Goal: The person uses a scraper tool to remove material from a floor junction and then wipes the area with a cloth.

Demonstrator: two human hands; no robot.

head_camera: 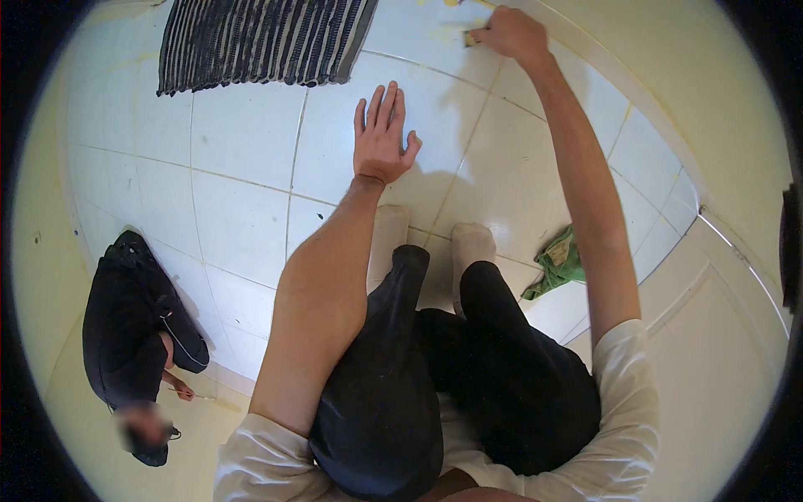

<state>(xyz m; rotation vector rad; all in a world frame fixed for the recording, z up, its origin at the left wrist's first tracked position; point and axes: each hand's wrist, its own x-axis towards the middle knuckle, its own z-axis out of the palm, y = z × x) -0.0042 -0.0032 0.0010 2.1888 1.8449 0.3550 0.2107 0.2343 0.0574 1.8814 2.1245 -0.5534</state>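
My left hand (384, 138) lies palm down on the white floor tiles (244, 138), its fingers spread and holding nothing. At the upper right, my right hand (515, 32) is closed on a small yellowish and dark object (472, 39), low by the skirting at the wall's foot; what the object is cannot be told. Yellow marks show on the tiles beside it. A crumpled green cloth (563, 267) rests on the floor to the right of my socked feet, partly behind my right forearm.
A dark striped woven rug (263, 41) lies at the top left. Another person in black (125, 320) is by the left wall, a thin stick-like tool (194, 395) in hand. A pale panelled door (709, 351) stands at the right, beside the yellowish wall (702, 94).
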